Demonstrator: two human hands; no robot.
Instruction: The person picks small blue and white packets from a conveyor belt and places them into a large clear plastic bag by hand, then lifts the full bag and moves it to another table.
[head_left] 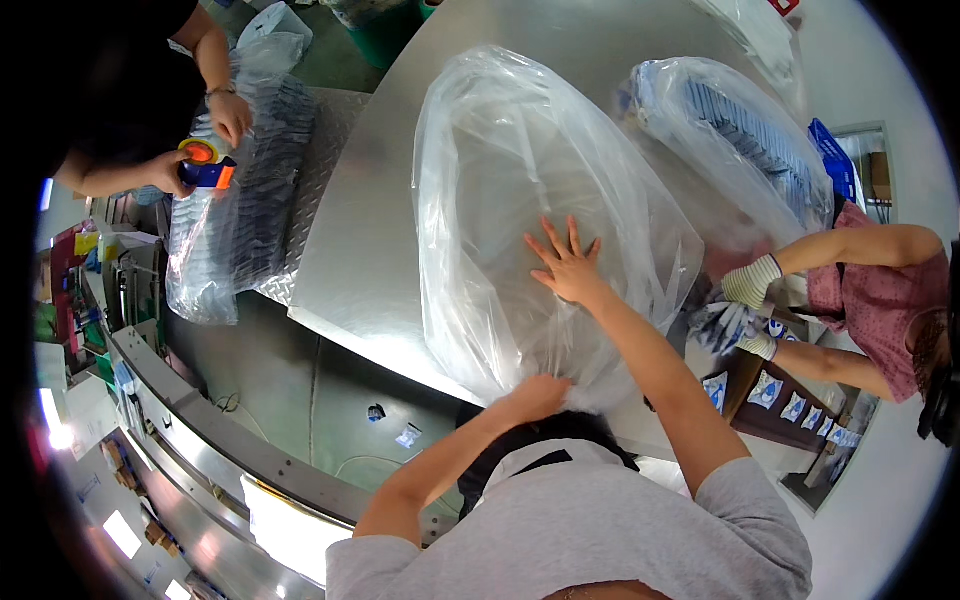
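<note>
A large clear plastic bag (480, 150) lies spread over the metal table in front of me, its rim bunched into a loose ring. My right hand (570, 270) rests on the middle of it with the fingers spread wide. Close to my body, at the table's near edge, my left hand (540, 395) is closed on the gathered plastic of the same bag. The fingertips of that hand are partly hidden in the folds.
At right, a gloved co-worker's hands (745, 285) are near another bag (740, 130) holding rows of blue-white packets. At far left, a person holds a tape dispenser (207, 173) over a filled bag (240, 200). Small packets (790, 408) ride a conveyor lower right. The metal table (370, 240) has a near-left corner.
</note>
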